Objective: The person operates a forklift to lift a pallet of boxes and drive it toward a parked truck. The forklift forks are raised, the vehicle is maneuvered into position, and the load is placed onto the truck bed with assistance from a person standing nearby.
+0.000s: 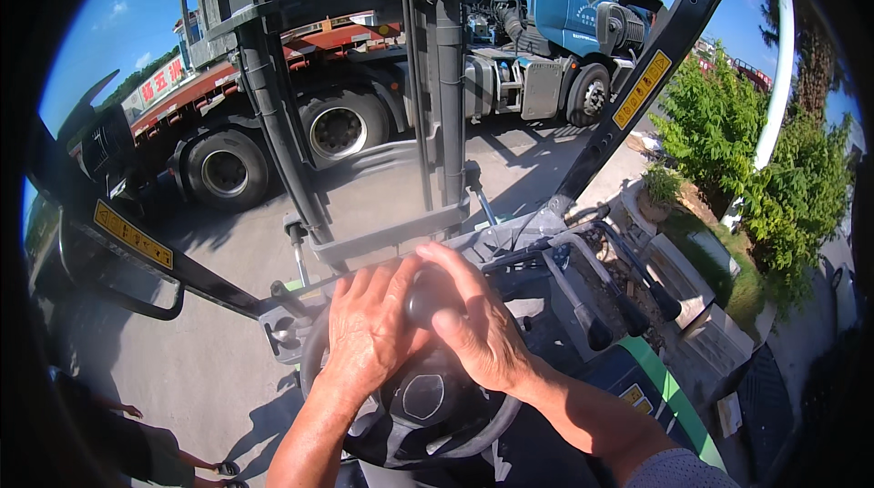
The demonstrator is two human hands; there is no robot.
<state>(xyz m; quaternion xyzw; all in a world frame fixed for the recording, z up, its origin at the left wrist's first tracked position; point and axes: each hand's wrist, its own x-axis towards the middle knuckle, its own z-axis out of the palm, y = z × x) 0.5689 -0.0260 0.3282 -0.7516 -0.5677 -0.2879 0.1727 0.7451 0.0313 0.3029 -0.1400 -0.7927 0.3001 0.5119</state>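
Black steering wheel (428, 438) under both hands, knob covered.

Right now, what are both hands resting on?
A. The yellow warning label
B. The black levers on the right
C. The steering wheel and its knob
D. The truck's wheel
C: the left hand and the right hand lie together over the knob at the top of the steering wheel, while the levers stand untouched to the right.
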